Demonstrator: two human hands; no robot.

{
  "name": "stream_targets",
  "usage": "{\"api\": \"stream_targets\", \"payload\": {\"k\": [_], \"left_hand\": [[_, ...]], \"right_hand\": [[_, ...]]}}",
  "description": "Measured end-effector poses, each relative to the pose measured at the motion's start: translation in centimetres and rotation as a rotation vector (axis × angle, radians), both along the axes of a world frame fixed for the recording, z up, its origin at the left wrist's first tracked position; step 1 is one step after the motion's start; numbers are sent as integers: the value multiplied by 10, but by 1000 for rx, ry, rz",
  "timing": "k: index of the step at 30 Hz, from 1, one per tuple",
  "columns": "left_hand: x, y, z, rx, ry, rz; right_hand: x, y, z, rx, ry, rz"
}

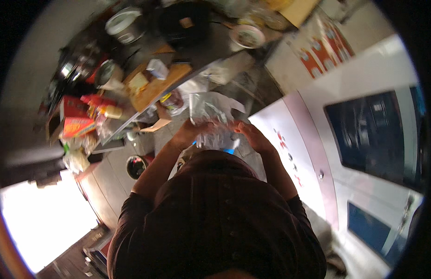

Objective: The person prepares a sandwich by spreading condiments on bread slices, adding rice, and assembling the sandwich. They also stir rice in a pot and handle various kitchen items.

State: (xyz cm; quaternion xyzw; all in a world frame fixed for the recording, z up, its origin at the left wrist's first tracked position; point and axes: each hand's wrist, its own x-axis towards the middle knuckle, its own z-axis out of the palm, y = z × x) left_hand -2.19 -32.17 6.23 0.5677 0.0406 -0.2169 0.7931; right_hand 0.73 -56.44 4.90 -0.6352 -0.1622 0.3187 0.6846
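Observation:
A clear plastic bag (pixel 210 104) hangs in front of my body, blurred by motion. My left hand (pixel 194 129) is at its left side, with the fingers partly behind or inside the film. My right hand (pixel 250 134) reaches the bag's right edge, fingers pointing inward. Both hands appear to hold the bag, though the fingertips are smeared and partly hidden. Beyond the bag, below the counter's edge, stands a jar with a dark reddish content and a yellow mark (pixel 171 99).
A dark counter (pixel 208 57) carries a wooden board (pixel 178 75), a pale bowl (pixel 247 36), a lidded white bucket (pixel 124 22) and a red box (pixel 76 117). An open cardboard box (pixel 159 120) is below its edge. A white cabinet (pixel 288 139) stands at right.

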Motion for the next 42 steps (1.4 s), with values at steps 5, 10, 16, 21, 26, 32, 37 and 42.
{"api": "stream_targets", "payload": {"k": [5,10,16,21,26,32,37,42], "left_hand": [[-41,38,-10,94,56,240],[-61,66,-10,1195,-354,911],[-51,74,5,486,-64,603],[-42,109,-22,229,-2,593],[-50,170,-47,934,-162,641],[-55,227,-66,1169,-136,589],[-31,214,16,1259,-457,411],[-24,240,-23,1319,-165,325]], "right_hand": [[21,65,2,74,163,-14],[29,122,-15,-76,-12,-118],[13,188,9,53,-7,223],[25,207,22,49,246,137],[57,219,18,406,660,-250],[67,264,13,228,435,-272],[38,317,36,117,314,-152],[61,310,36,-13,-29,79]]}}
